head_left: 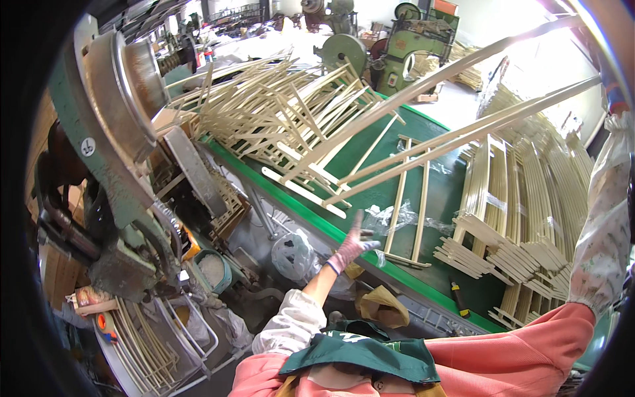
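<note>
My left hand [354, 246], in a pinkish-grey glove, hovers by the green table's near edge with its fingers spread and nothing in them. My right arm reaches up along the right rim. At its top my right hand [608, 76] is partly lost in glare, at the upper ends of a long cream-coloured frame [456, 135]. This frame slants up over the table, its short crosspiece [304, 192] low at the left, just beyond my left hand and apart from it. Another cream frame [422, 205] lies flat on the table, beside crumpled clear plastic wrap [387, 218].
A tangled heap of cream frames [264, 112] covers the far left of the green table [436, 231]. Bundled, stacked frames [529, 198] stand at the right. A yellow-and-black cutter [459, 298] lies near the front edge. A heavy green machine [109, 145] rises on the left.
</note>
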Available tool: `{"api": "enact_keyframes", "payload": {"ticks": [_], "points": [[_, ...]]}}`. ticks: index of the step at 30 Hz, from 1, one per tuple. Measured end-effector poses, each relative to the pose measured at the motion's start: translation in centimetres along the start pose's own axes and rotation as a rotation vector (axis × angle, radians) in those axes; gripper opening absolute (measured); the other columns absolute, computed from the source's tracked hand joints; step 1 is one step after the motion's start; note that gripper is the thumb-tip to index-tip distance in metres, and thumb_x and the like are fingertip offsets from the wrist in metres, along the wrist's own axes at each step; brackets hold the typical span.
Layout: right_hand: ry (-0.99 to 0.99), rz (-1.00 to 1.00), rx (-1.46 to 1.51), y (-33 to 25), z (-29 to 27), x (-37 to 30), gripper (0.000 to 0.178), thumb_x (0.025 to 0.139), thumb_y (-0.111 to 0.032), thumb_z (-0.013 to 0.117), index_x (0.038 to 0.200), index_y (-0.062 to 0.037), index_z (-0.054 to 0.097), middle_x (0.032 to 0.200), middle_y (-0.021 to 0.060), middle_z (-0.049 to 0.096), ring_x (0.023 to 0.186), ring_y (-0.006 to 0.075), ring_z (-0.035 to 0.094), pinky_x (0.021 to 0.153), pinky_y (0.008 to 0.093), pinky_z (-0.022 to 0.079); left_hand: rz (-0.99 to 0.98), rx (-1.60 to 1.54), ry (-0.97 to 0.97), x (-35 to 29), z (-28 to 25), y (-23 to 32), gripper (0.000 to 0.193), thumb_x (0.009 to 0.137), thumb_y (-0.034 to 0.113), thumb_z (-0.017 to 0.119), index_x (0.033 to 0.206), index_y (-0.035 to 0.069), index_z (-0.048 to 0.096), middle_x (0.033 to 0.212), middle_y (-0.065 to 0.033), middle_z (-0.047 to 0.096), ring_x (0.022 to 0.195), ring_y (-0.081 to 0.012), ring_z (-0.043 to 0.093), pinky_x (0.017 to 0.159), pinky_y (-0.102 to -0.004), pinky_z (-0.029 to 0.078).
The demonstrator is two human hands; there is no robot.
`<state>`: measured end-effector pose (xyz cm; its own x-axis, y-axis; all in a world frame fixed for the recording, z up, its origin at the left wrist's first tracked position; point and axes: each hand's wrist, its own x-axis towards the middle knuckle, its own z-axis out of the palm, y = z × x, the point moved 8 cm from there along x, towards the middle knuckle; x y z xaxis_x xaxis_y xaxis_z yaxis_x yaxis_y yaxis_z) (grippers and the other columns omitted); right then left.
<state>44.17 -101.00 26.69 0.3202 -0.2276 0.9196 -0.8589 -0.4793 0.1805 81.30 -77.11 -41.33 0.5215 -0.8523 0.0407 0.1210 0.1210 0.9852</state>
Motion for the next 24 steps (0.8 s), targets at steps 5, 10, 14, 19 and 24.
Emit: {"api": "enact_keyframes", "payload": {"ticks": [5, 10, 14, 19, 24], "points": [[-0.034, 0.001, 0.048, -0.5, 1.8, -0.1, 0.03, 0.07, -0.033, 0.07, 0.08, -0.0056, 0.063, 0.068, 0.0088, 0.061, 0.058, 0.0198, 0.057, 0.055, 0.0325, 0.046, -0.008, -0.046, 0.35, 1.8, 0.2, -1.9, 0.033, 0.075, 0.001, 0.064, 0.108, 0.001, 0.06, 0.088, -0.0029, 0.062, 0.082, -0.0113, 0.057, 0.076, -0.0238, 0.046], [-0.056, -0.111, 0.301, -9.1, 3.2, -0.1, 0.03, 0.069, -0.032, 0.072, 0.078, -0.0051, 0.062, 0.066, 0.0087, 0.06, 0.056, 0.0186, 0.056, 0.054, 0.0321, 0.045, -0.018, 0.155, 0.529, -10.3, -3.2, -1.5, 0.017, 0.08, -0.004, 0.052, 0.093, 0.001, 0.062, 0.086, -0.0024, 0.063, 0.079, -0.0102, 0.058, 0.077, -0.0243, 0.047], [-0.203, -0.297, 0.769, -23.9, 3.7, -2.8, 0.031, 0.068, -0.032, 0.072, 0.077, -0.0048, 0.062, 0.065, 0.0086, 0.06, 0.054, 0.0177, 0.055, 0.052, 0.0318, 0.045, 0.194, 0.404, 0.268, -19.7, -1.2, 5.2, 0.019, 0.073, -0.007, 0.054, 0.086, 0.004, 0.063, 0.087, -0.0079, 0.065, 0.083, -0.0181, 0.061, 0.077, -0.0299, 0.047], [-1.006, -0.529, 1.332, -46.3, 1.4, -20.1, 0.034, 0.059, -0.026, 0.08, 0.072, -0.0023, 0.061, 0.056, 0.0078, 0.055, 0.048, 0.0127, 0.048, 0.049, 0.0305, 0.042, 0.726, 0.689, 0.683, -28.0, -4.5, 17.5, 0.022, 0.072, -0.001, 0.061, 0.092, 0.006, 0.061, 0.094, -0.0091, 0.063, 0.086, -0.0246, 0.06, 0.077, -0.0362, 0.046], [-1.585, -0.726, 1.54, -60.3, -5.0, -37.5, 0.035, 0.06, -0.014, 0.081, 0.087, 0.0008, 0.063, 0.065, 0.0004, 0.058, 0.06, 0.0048, 0.048, 0.052, 0.0239, 0.041, 0.466, 0.914, 1.055, -31.6, -9.4, 20.0, 0.048, 0.084, 0.022, 0.055, 0.124, -0.001, 0.042, 0.12, -0.0215, 0.047, 0.106, -0.0363, 0.047, 0.093, -0.0417, 0.035]]}}
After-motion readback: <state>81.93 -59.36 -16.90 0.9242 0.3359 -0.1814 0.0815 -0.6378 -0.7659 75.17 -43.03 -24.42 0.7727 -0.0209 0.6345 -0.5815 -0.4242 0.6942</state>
